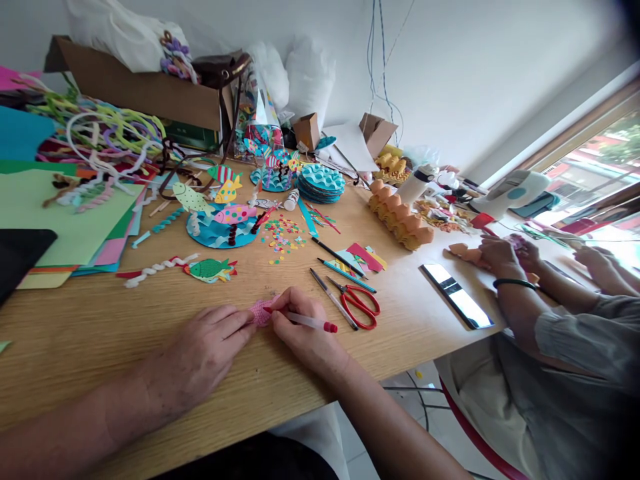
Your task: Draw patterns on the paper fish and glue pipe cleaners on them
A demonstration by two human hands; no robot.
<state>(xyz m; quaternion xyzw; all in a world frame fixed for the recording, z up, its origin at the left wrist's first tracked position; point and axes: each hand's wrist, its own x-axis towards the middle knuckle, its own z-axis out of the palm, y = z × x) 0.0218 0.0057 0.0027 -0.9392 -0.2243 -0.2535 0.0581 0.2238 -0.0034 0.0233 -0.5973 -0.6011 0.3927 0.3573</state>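
Note:
My right hand (pixel 310 343) grips a red felt-tip pen (pixel 314 323) with a whitish barrel, its tip at a small pink dotted paper cutout (pixel 260 312) on the table. The fingertips of my left hand (pixel 207 340) press the cutout's left edge down, fingers together. Part of the cutout is hidden behind my right fingers. Beyond it lies a green paper fish (pixel 210 269) with a red tail, beside a white twisted pipe cleaner (pixel 163 270). Red-handled scissors (pixel 361 307) and several pens, among them a grey pen (pixel 333 299), lie right of my hands.
A blue base with paper fish (pixel 225 230), scattered confetti dots (pixel 283 237) and stacked blue scalloped discs (pixel 320 183) stand farther back. Coloured paper sheets (pixel 65 213) lie left. An orange egg carton (pixel 400 217) and phone (pixel 457 297) are right, near another person's hands (pixel 503 257).

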